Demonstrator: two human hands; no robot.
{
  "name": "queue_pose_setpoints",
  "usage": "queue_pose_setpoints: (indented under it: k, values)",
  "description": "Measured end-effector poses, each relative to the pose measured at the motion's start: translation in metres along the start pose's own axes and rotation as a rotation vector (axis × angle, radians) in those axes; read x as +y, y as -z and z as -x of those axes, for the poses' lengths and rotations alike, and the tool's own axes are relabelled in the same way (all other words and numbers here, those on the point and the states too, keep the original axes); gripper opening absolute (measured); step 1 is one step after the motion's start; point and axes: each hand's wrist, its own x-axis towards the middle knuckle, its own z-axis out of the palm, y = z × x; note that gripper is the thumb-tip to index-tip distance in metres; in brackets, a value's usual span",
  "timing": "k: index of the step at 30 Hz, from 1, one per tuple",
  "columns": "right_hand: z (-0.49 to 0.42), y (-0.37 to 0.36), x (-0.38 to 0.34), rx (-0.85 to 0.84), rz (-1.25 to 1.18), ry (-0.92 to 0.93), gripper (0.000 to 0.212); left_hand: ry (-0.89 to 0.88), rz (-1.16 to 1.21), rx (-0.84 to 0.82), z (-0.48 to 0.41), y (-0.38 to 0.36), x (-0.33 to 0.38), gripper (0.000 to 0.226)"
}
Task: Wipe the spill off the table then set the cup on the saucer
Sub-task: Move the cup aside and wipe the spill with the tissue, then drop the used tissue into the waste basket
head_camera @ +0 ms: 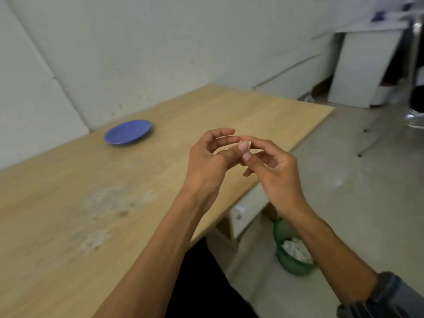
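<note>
A blue saucer (128,131) lies on the wooden table (263,111) near the wall, far left of my hands. Pale smeared patches (107,200) mark the tabletop in front of me. My left hand (206,159) and my right hand (273,166) are raised together above the table's right edge, fingertips touching. A tiny whitish scrap (246,143) appears pinched between the fingertips; which hand holds it I cannot tell. No cup is in view.
A green bin (291,262) with white crumpled tissues stands on the floor under my right forearm. The table's white leg (243,214) is beside it. White cabinets (362,67) and a chair base stand at the far right.
</note>
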Motion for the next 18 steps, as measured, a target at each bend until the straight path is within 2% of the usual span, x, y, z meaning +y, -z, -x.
queue_pose_setpoints:
  k: [6, 9, 12, 18]
  values:
    - [0.059, 0.094, 0.033, 0.255, 0.072, -0.135, 0.017, 0.327, 0.013, -0.242, 0.028, -0.074, -0.069, 0.032]
    - [0.084, 0.131, 0.078, 0.375, 0.018, -0.368, 0.017, 0.367, -0.282, -0.336, 0.044, -0.086, -0.110, 0.026]
    - [0.101, 0.161, 0.138, 0.557, -0.064, -0.633, 0.029, 0.351, -0.653, -0.448, 0.050, -0.077, -0.144, 0.025]
    - [0.102, 0.189, 0.226, 0.824, -0.209, -0.969, 0.012, 0.465, -0.897, -0.477, 0.044, -0.043, -0.176, 0.014]
